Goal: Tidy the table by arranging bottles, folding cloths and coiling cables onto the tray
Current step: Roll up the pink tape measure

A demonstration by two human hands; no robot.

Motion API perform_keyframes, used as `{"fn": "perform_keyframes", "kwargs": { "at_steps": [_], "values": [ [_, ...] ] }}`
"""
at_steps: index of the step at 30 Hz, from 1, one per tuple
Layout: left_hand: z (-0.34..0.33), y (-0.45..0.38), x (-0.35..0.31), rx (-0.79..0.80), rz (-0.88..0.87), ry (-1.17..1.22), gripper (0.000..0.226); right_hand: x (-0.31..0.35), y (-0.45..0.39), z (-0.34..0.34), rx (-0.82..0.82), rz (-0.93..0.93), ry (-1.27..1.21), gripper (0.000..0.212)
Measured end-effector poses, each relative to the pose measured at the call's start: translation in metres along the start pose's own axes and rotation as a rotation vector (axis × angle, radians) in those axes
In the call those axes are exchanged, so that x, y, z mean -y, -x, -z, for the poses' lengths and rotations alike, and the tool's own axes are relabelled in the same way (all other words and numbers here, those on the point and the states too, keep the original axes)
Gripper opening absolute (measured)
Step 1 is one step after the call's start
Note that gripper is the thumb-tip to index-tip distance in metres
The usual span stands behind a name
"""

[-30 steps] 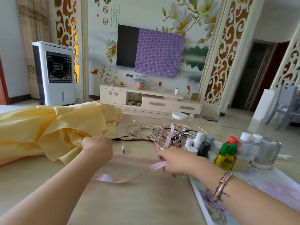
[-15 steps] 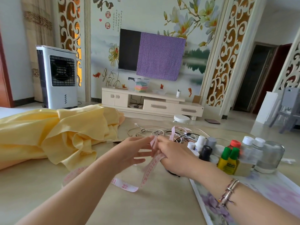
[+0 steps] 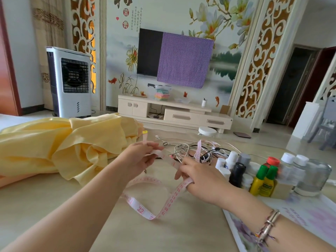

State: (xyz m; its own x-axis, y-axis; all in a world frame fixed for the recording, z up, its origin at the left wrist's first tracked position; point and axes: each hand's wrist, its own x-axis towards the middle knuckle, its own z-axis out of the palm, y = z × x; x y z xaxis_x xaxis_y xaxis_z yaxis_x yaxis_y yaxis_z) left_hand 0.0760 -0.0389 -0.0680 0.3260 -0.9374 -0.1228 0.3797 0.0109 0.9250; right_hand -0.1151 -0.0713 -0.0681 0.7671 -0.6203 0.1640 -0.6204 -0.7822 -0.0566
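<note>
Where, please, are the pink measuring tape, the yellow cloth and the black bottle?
pink measuring tape (image 3: 141,209): head view, on the hanging loop by the number 22.
yellow cloth (image 3: 60,148): head view, on its crumpled middle.
black bottle (image 3: 237,174): head view, on its body below the cap.

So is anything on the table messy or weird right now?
Yes. The cables lie in a tangled heap, not coiled. The yellow cloth sits crumpled, unfolded. A pink tape measure droops in a loose loop between the left hand and right hand. The bottles stand upright; nothing is spilled.
</note>
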Motion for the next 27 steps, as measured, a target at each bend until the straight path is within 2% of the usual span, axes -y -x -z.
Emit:
{"fn": "perform_keyframes", "kwargs": {
  "at_steps": [4,7,10,13,15,16,19,23,27],
  "values": [
    [0.01,-0.004,0.003,-0.005,0.239,0.232,0.014,-0.006,0.012,-0.003,0.09,0.016,0.0,0.033],
    [0.008,-0.006,0.005,-0.06,0.28,0.237,0.021,-0.011,0.018,-0.01,0.107,-0.012,-0.311,0.045],
    [0.006,-0.007,0.004,-0.063,0.295,0.206,0.026,-0.017,0.019,-0.011,-0.085,-0.06,-0.537,0.04],
    [0.005,-0.007,0.005,-0.002,0.327,0.131,0.028,-0.023,0.015,0.005,-0.365,-0.173,-0.449,0.027],
    [0.001,-0.008,0.009,0.037,0.325,0.106,0.026,-0.024,0.011,0.025,-0.428,-0.245,-0.375,0.026],
    [-0.004,-0.008,0.011,0.061,0.331,0.106,0.023,-0.024,0.008,0.036,-0.416,-0.273,-0.422,0.026],
    [-0.025,-0.001,0.021,0.122,0.349,0.105,0.031,-0.017,0.008,0.067,-0.316,-0.345,-0.854,0.036],
    [-0.055,0.009,0.033,0.232,0.363,0.091,0.05,-0.014,0.018,0.084,-0.18,-0.181,-1.003,0.037],
    [-0.083,0.014,0.027,0.291,0.422,0.193,0.038,-0.023,0.036,0.084,-0.05,-0.087,-1.234,0.04]
  ]
}}
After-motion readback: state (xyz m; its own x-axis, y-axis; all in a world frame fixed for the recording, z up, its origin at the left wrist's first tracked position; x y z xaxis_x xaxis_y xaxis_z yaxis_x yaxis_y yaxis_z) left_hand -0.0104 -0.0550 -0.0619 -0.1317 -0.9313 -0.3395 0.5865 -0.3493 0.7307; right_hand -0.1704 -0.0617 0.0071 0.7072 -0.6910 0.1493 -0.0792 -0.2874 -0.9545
